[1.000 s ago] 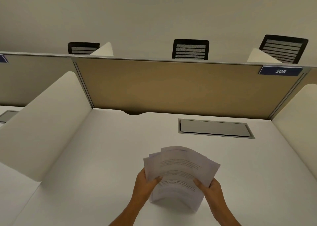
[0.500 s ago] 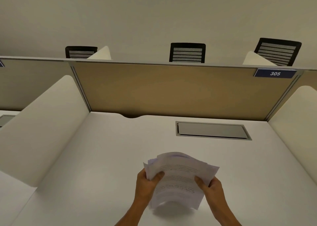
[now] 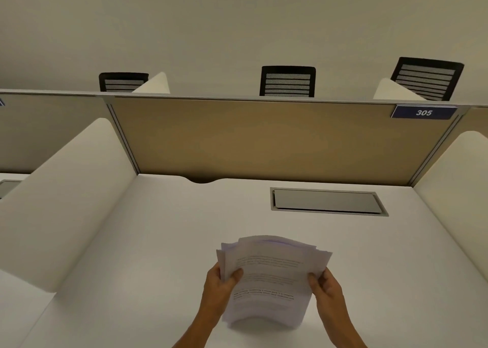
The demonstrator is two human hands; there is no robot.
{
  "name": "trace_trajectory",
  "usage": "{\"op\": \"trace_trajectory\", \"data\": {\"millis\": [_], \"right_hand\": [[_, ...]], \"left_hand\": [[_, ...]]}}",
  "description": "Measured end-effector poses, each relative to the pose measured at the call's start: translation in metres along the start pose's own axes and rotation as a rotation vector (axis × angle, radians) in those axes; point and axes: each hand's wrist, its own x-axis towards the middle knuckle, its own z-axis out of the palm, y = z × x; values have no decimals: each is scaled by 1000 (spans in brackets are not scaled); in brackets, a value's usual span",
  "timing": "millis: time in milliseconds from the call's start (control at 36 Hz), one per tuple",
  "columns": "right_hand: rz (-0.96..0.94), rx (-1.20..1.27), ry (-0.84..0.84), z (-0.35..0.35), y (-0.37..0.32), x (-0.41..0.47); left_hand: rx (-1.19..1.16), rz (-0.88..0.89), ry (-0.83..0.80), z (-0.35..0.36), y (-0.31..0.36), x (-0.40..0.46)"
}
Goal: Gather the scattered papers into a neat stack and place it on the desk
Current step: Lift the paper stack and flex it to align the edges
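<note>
Item: papers (image 3: 272, 276), white printed sheets, held as a loose bundle above the near middle of the desk (image 3: 148, 255). The top edges are fanned and uneven; the lower edge is bowed upward, with a shadow cast on the desk beneath it. The printed lines are blurred and cannot be read. How many sheets are held cannot be told.

Left hand (image 3: 219, 287): the left edge of the bundle is gripped, thumb laid across the front; the fingers are hidden behind the sheets. Right hand (image 3: 326, 289): the right edge is pinched, thumb on the front, fingers hidden behind. Both forearms are cut off by the bottom border.

Change from one second ago: the bundle is held at much the same place over the desk, and the fan at the top is seen to be somewhat narrower, though not yet squared.

Surroundings: a metal cable hatch (image 3: 327, 202) is set flush in the far right of the desk. White side dividers (image 3: 66, 189) stand at left and right, the right one cut off by the border. A tan back panel (image 3: 264, 141) carries a blue plate marked 305 (image 3: 423, 112). Three black chair backs (image 3: 287, 81) are partly hidden behind the panel.
</note>
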Motion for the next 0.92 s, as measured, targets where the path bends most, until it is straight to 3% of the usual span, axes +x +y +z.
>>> {"op": "trace_trajectory", "data": {"millis": [472, 917], "right_hand": [[53, -13, -69, 3, 4, -1], [46, -4, -18, 0, -3, 1]], "left_hand": [[-28, -23, -134, 1, -1, 4], [43, -19, -85, -7, 0, 5]]}}
